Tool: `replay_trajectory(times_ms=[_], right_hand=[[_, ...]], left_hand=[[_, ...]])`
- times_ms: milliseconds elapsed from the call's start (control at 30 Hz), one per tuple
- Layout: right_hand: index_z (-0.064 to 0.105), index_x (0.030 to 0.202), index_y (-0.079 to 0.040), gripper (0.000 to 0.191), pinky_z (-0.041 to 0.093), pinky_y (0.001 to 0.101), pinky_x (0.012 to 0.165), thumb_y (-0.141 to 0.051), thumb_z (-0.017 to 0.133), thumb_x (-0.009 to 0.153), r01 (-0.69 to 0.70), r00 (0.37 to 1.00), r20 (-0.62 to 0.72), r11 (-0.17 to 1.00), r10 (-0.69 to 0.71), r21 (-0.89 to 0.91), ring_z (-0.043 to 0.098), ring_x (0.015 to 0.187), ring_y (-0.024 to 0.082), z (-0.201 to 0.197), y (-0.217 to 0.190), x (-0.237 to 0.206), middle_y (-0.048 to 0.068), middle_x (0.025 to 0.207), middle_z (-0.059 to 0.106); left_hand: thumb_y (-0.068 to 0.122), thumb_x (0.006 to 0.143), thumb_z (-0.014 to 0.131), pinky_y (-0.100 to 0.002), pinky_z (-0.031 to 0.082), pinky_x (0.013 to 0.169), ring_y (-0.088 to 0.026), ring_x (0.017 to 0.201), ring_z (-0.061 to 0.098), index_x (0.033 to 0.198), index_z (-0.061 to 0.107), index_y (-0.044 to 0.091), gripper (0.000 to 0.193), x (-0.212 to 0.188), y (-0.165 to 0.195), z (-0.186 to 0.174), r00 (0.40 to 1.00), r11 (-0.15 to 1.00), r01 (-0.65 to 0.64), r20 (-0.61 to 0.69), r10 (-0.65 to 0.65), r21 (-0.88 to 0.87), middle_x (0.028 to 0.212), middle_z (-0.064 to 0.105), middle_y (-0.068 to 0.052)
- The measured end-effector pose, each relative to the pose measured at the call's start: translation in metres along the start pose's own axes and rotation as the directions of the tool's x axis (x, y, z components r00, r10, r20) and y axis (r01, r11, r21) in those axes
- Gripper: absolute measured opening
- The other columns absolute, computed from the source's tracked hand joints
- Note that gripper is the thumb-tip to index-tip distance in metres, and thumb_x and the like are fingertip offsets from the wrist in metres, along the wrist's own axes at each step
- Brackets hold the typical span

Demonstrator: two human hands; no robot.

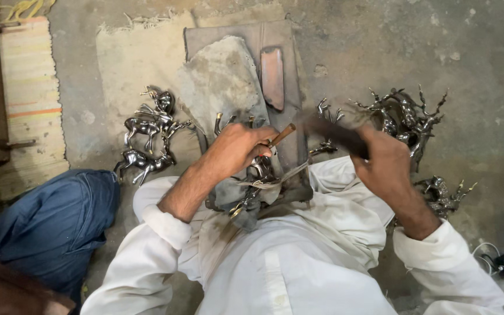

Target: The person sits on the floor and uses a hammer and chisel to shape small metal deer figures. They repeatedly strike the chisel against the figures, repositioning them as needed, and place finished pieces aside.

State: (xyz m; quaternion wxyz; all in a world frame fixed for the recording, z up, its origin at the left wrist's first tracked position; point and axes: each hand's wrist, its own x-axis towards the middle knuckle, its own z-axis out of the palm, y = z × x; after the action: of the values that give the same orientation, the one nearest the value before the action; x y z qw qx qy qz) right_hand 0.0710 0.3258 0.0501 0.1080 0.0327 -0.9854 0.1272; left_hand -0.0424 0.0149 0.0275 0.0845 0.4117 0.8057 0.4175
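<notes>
1. The person wears a loose white shirt (pixel 287 256) with a strip down the front.
2. Its long white sleeves are rolled up at 7 and 4 o'clock.
3. The cloth looks a bit dusty and wrinkled.
4. Both forearms are bare.

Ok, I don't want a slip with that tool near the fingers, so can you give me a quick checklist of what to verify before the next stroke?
1. Left hand grips the wooden-handled tool: ok.
2. Right hand closed on the dark tool: ok, though it is blurred.
3. Metal deer figure resting on the grey block under the left hand: ok.
4. Figure held firm against the block: cannot tell.
5. Left fingers out of the dark tool's path: cannot tell.
6. Other deer figures, left pile and right pile, lying apart from the hands: ok.
</notes>
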Motion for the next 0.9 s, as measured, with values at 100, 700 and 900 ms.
replay_trajectory(times_ms=[100, 700, 900], right_hand=[[0.064, 0.112, -0.007, 0.034, 0.051, 0.0478, 0.071, -0.008, 0.078, 0.081, 0.012, 0.999, -0.041, 0.997, -0.009, 0.074, 0.067, 0.083, 0.04, -0.009, -0.005, 0.011, 0.018, 0.089, 0.067], [0.063, 0.11, -0.009, 0.04, 0.052, 0.0482, 0.076, -0.004, 0.076, 0.073, 0.25, 0.966, 0.088, 0.966, -0.243, -0.07, 0.068, 0.092, 0.037, -0.042, -0.036, 0.063, 0.013, 0.095, 0.07], [0.065, 0.113, -0.011, 0.042, 0.052, 0.0483, 0.075, -0.006, 0.079, 0.073, 0.32, 0.944, 0.12, 0.942, -0.308, -0.1, 0.07, 0.093, 0.037, -0.052, -0.049, 0.082, 0.013, 0.093, 0.072]], left_hand=[[0.013, 0.085, 0.078, -0.047, 0.053, 0.063, -0.038, 0.077, 0.071, 0.114, 0.068, 0.008, 0.031, -0.001, 0.002, 0.001, 0.999, 0.999, 0.0, -0.039, -0.001, -0.034, 0.083, 0.072, -0.017], [0.003, 0.087, 0.076, -0.042, 0.058, 0.073, -0.035, 0.091, 0.075, 0.108, 0.063, 0.003, 0.025, -0.024, 0.004, 0.017, 0.941, 0.985, 0.125, -0.299, -0.157, -0.121, 0.094, 0.076, -0.017], [0.005, 0.087, 0.077, -0.042, 0.058, 0.072, -0.036, 0.091, 0.076, 0.11, 0.062, 0.003, 0.027, -0.029, 0.01, 0.019, 0.916, 0.975, 0.163, -0.343, -0.206, -0.15, 0.094, 0.076, -0.018]])
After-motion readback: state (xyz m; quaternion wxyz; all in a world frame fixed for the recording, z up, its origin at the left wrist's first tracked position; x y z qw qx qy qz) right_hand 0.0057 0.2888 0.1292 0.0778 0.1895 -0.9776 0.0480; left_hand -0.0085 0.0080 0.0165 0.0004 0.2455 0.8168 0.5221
